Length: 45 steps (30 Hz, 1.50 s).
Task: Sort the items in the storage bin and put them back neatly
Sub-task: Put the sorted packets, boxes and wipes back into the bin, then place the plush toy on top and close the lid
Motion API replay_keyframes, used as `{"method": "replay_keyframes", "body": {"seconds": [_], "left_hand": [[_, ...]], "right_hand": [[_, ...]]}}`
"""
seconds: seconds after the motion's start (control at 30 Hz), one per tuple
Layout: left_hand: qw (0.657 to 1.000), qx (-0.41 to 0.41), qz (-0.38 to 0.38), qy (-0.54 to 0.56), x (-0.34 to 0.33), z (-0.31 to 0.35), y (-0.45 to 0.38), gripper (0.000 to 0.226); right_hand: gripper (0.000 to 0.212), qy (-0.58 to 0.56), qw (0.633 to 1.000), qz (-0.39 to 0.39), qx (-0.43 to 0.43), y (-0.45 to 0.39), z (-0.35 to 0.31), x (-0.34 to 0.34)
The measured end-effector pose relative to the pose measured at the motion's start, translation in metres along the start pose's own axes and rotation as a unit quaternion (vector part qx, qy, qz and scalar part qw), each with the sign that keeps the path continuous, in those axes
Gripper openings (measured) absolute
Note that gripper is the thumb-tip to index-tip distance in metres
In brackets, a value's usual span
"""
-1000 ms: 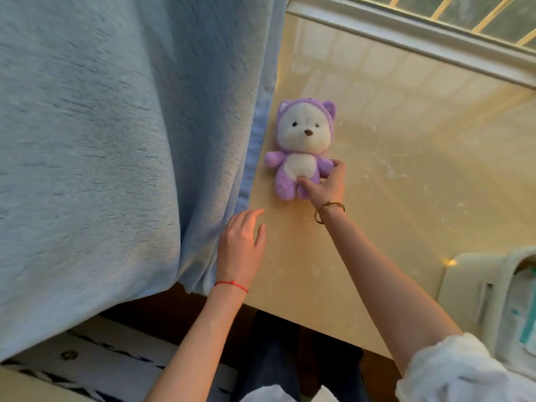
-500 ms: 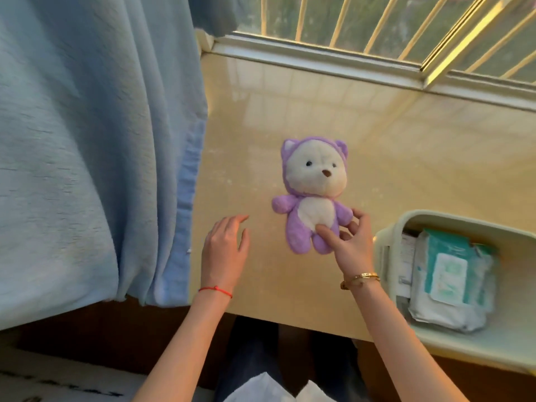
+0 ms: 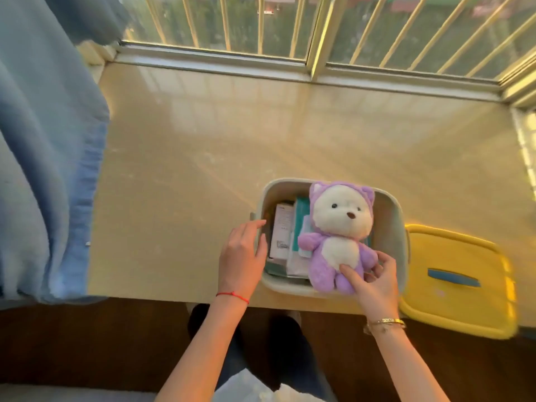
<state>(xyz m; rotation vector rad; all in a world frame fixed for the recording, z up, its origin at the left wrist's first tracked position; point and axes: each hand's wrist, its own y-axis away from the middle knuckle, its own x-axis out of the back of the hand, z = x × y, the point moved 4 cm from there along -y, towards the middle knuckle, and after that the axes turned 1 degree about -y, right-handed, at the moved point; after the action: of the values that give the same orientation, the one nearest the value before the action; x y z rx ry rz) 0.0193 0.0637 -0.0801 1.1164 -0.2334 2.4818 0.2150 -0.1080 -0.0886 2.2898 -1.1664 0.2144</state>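
Note:
A purple and white plush bear [image 3: 339,236] is held upright over the pale storage bin [image 3: 391,210], which stands near the front edge of the beige sill. My right hand [image 3: 374,282] pinches the bear at its belly and legs. My left hand [image 3: 242,253] rests with spread fingers against the bin's left wall and holds nothing. Inside the bin lie a white box [image 3: 281,233] and teal and white packets [image 3: 298,227], partly hidden by the bear.
A yellow lid with a blue handle [image 3: 455,280] lies right of the bin at the sill's front edge. A blue curtain [image 3: 49,158] hangs on the left. The barred window [image 3: 290,24] runs along the back of the sill [image 3: 203,140].
My right hand has carried the bear from beside the curtain rightward to above the bin. My left hand moved right to the bin's left wall. The view swung right, revealing the yellow lid.

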Motion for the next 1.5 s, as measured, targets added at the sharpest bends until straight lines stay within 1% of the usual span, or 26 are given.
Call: {"method": "replay_keyframes", "body": {"seconds": [0.1, 0.27, 0.5, 0.6, 0.73, 0.8, 0.87, 0.93, 1.0, 1.13, 1.3, 1.4, 1.5], "left_hand": [[1.000, 0.010, -0.005, 0.012, -0.027, 0.022, 0.012, 0.029], [1.000, 0.010, -0.013, 0.011, -0.053, 0.041, 0.028, 0.029], [0.999, 0.009, -0.043, -0.012, -0.063, 0.045, 0.039, 0.029], [0.998, -0.003, -0.053, -0.018, -0.059, 0.048, 0.042, 0.029], [0.996, -0.033, -0.075, -0.021, -0.051, 0.058, 0.048, 0.029], [0.995, -0.051, -0.087, -0.026, -0.048, 0.064, 0.052, 0.029], [0.992, -0.075, -0.096, -0.032, -0.047, 0.071, 0.056, 0.029], [0.989, -0.098, -0.106, -0.034, -0.050, 0.081, 0.061, 0.030], [0.985, -0.115, -0.122, -0.025, -0.058, 0.095, 0.067, 0.029], [0.974, -0.163, -0.159, 0.004, -0.089, 0.135, 0.090, 0.025], [0.957, -0.177, -0.229, 0.003, -0.159, 0.183, 0.124, 0.032], [0.951, -0.131, -0.278, -0.016, -0.209, 0.201, 0.140, 0.037], [0.953, -0.046, -0.297, -0.024, -0.260, 0.210, 0.149, 0.044]], "right_hand": [[0.065, 0.020, 1.000, -0.014, -0.012, -0.018, 0.022, 0.023], [0.064, 0.073, 0.997, -0.028, 0.001, -0.028, 0.037, 0.032], [0.058, 0.100, 0.995, -0.002, -0.001, -0.029, 0.037, 0.024], [0.058, 0.111, 0.993, 0.014, 0.027, -0.022, 0.036, 0.022], [0.070, 0.149, 0.986, 0.031, 0.064, -0.010, 0.036, 0.029], [0.071, 0.157, 0.983, 0.044, 0.080, -0.002, 0.036, 0.037], [0.065, 0.162, 0.979, 0.069, 0.099, 0.008, 0.035, 0.049], [0.054, 0.175, 0.972, 0.100, 0.117, 0.018, 0.040, 0.065], [0.047, 0.190, 0.966, 0.129, 0.120, 0.026, 0.050, 0.086], [0.040, 0.214, 0.958, 0.170, 0.085, 0.033, 0.087, 0.142], [0.039, 0.199, 0.957, 0.211, -0.012, 0.027, 0.146, 0.218], [0.039, 0.182, 0.954, 0.231, -0.062, 0.010, 0.181, 0.265], [0.042, 0.162, 0.952, 0.239, -0.105, -0.016, 0.215, 0.306]]}}
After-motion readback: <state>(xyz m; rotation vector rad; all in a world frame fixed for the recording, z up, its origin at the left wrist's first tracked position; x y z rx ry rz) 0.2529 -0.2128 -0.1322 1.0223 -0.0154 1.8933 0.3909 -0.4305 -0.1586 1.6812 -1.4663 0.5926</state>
